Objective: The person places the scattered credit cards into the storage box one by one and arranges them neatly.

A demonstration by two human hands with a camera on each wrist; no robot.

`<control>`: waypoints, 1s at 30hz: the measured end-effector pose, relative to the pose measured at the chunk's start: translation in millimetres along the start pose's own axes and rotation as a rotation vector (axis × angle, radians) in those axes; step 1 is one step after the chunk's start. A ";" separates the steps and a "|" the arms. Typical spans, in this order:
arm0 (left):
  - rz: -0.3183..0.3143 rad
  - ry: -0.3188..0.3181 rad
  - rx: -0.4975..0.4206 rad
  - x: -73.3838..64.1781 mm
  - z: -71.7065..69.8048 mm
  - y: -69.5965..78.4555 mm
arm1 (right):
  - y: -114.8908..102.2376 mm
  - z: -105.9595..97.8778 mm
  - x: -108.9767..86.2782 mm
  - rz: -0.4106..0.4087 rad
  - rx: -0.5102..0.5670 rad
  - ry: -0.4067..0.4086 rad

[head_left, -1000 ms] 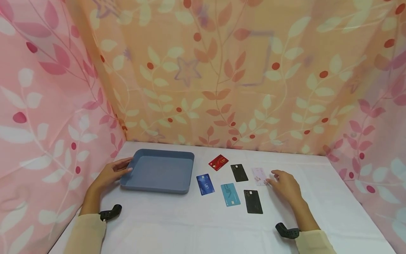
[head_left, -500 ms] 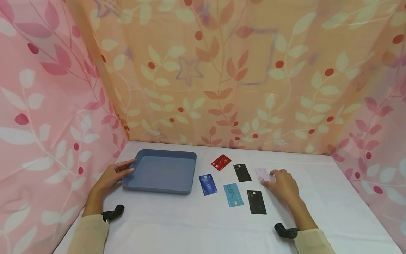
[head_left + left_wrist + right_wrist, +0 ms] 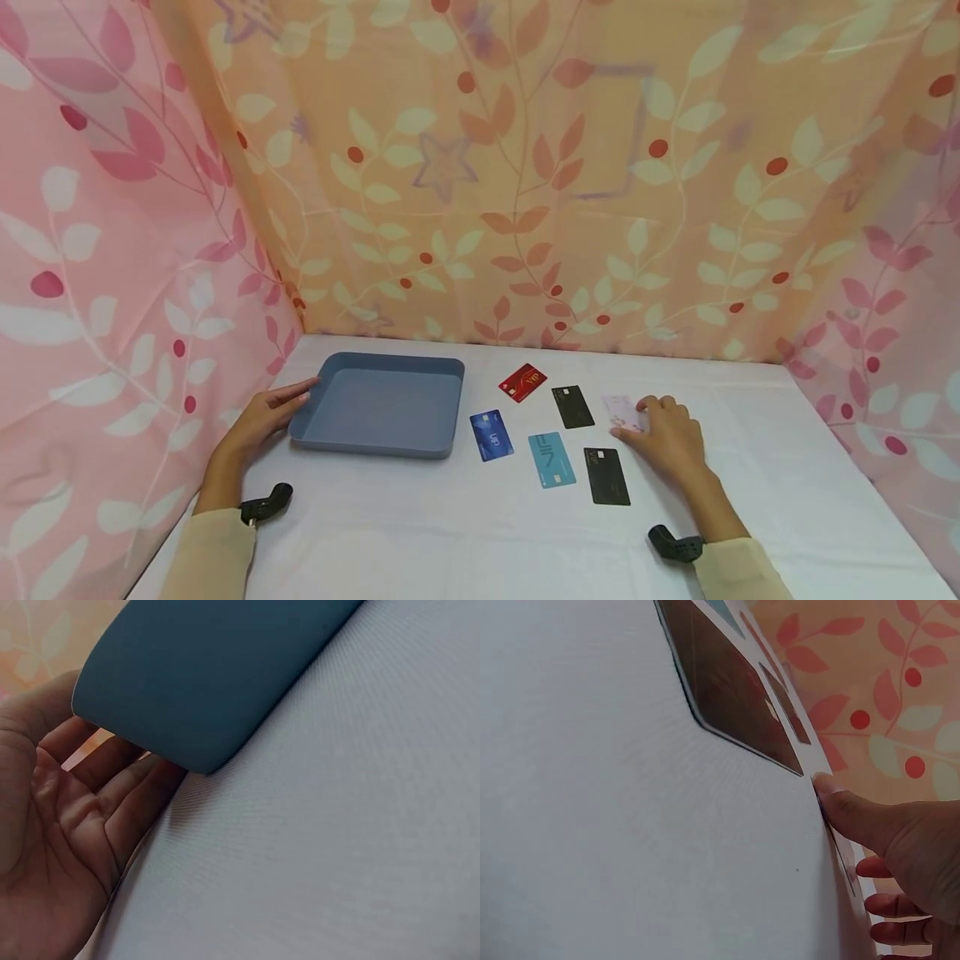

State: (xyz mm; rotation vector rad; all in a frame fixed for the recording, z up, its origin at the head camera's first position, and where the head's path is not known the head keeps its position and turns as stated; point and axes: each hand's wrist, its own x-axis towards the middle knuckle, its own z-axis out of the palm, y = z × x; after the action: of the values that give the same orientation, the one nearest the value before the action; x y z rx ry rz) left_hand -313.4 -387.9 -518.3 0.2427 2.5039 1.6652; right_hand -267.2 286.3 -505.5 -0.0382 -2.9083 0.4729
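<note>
At the left of the head view, my left hand (image 3: pixel 258 423) rests against the left side of a blue-grey tray (image 3: pixel 302 438), its fingers fairly straight. The left wrist view has the thumb at the tray's rim (image 3: pixel 76 705) and the other fingers along its outer side. On the right, my right hand (image 3: pixel 667 437) grips a pale pink card (image 3: pixel 619 410) by its edges, thumb at the near side and fingers at the far side. Left of that hand lie two black cards (image 3: pixel 573 407), a light blue card (image 3: pixel 552 460), a dark blue VIP card (image 3: pixel 491 435) and a red VIP card (image 3: pixel 523 382).
A white cloth (image 3: pixel 420 525) covers the table. An orange leaf-patterned curtain (image 3: pixel 420 217) closes off the back, and pink ones (image 3: pixel 112 275) stand at both sides. Each wrist wears a small black camera (image 3: pixel 675 544).
My right hand has moved slightly left over the pale pink card and taken its edges between thumb and fingers. The left hand stays at the tray; the head view has shifted slightly.
</note>
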 end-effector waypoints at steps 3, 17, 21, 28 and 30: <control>0.017 -0.007 -0.013 0.9 0.3 -2.9 | 3.9 -1.8 -0.3 -0.016 0.005 -0.010; 0.061 -0.020 -0.021 0.9 -0.9 -11.1 | 16.8 -15.0 5.2 -0.026 0.146 -0.106; 0.064 -0.018 -0.018 1.1 -1.1 -12.3 | 16.1 -18.6 6.8 0.012 0.185 -0.144; 0.065 -0.019 -0.015 0.5 -1.9 -12.7 | 18.0 -17.6 8.2 0.035 0.259 -0.171; 0.063 -0.020 -0.014 0.6 -1.6 -12.0 | 20.2 -16.9 7.9 0.023 0.289 -0.154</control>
State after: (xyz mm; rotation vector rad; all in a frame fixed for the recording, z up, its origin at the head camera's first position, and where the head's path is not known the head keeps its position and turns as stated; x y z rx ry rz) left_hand -315.1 -393.8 -528.7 0.3382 2.4939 1.6942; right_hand -271.8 311.2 -494.7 0.0068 -2.9567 0.9338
